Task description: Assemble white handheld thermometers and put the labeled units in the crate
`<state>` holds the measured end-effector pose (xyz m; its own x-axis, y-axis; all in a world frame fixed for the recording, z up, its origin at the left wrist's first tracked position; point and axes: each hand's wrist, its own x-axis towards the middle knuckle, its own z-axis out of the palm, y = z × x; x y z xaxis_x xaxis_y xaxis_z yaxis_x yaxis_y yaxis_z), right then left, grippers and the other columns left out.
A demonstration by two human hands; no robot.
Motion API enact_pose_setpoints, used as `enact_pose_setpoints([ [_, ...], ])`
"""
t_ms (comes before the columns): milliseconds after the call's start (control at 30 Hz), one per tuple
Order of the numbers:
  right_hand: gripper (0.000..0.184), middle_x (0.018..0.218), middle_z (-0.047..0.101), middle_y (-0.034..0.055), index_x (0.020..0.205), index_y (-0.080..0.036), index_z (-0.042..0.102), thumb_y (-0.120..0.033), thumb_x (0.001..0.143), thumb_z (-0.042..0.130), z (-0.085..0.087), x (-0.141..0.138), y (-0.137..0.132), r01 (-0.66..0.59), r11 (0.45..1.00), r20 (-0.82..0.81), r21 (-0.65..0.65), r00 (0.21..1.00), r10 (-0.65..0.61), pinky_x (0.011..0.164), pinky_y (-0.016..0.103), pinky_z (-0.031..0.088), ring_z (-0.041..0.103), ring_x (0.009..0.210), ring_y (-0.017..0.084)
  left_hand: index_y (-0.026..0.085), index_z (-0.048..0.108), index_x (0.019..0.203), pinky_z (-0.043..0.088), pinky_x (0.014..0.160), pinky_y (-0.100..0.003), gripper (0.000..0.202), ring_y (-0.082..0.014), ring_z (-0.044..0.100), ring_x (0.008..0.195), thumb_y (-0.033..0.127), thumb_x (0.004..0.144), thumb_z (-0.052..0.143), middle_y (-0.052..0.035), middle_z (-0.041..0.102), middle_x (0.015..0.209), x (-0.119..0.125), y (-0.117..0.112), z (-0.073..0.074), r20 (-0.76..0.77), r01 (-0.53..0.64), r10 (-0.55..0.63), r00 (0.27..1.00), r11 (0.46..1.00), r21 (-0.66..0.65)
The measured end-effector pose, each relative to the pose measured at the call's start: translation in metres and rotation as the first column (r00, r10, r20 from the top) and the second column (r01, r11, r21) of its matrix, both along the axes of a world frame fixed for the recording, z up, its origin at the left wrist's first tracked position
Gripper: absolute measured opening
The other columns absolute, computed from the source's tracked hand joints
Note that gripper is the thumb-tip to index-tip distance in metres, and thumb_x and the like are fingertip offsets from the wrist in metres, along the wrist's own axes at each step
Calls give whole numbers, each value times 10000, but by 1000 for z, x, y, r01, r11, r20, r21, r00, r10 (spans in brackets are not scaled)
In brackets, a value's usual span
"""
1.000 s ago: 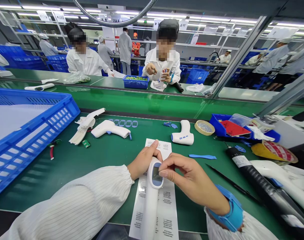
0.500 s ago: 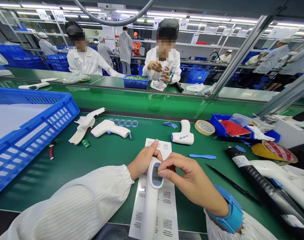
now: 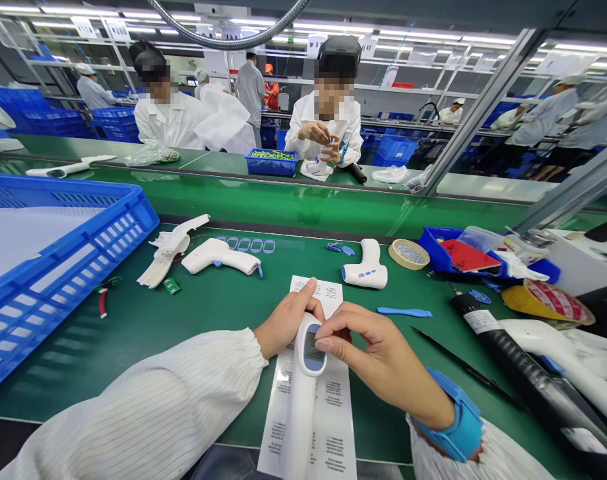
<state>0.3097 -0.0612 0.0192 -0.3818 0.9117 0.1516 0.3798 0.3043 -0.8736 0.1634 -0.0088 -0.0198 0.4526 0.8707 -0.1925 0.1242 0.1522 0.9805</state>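
Note:
A white infrared thermometer (image 3: 301, 410) lies over a printed label sheet (image 3: 337, 400), its grip pointing towards me. My left hand (image 3: 287, 321) is closed around the far end of its head. At the blue-framed display (image 3: 313, 353), the thumb and forefinger of my right hand (image 3: 366, 343) are pinched at the upper right edge. Whatever sits between those fingertips is too small to make out. A blue band (image 3: 456, 417) circles my right wrist. Beyond my hands lie two more thermometers, one on its side (image 3: 220, 259) and one with its grip pointing away (image 3: 367, 265).
On the left stands a blue crate (image 3: 133, 220), near opened shell parts (image 3: 173, 253) and a green circuit board (image 3: 172, 286). A blue pry tool (image 3: 404, 312), tweezers (image 3: 468, 365) and a black electric screwdriver (image 3: 523, 380) lie right. Co-workers sit across the bench.
My hands and the thermometer stay almost in place. Across the bench, a co-worker at the left has lifted a white plastic bag, and a thermometer there has shifted slightly left.

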Motion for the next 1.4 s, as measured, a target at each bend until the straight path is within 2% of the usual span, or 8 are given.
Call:
enact_pose_setpoints([
  [967,59,694,567,-1,775,-223,669,-186,792,626,-7,-1,-1,39,997,5,69,999,-40,603,267,427,505,656,140,185,494,406,359,575,-255,676,-125,417,478,593,853,194,16,451,404,1,0,-2,23,4,-4,1000,1000,-5],
  [1167,66,729,582,5,837,-225,651,-181,800,618,-7,-2,-2,54,988,47,146,997,-61,624,268,432,535,708,151,183,480,410,365,598,-268,668,-134,431,499,583,858,189,13,439,420,0,0,-3,43,14,-14,999,1000,-5],
  [1400,90,739,560,11,915,-215,595,-192,855,531,-12,-9,-1,165,942,84,291,977,-197,652,281,423,508,682,151,175,460,446,337,561,-273,635,-122,383,482,575,866,201,25,412,440,0,0,-2,53,18,-17,998,1000,-15],
])
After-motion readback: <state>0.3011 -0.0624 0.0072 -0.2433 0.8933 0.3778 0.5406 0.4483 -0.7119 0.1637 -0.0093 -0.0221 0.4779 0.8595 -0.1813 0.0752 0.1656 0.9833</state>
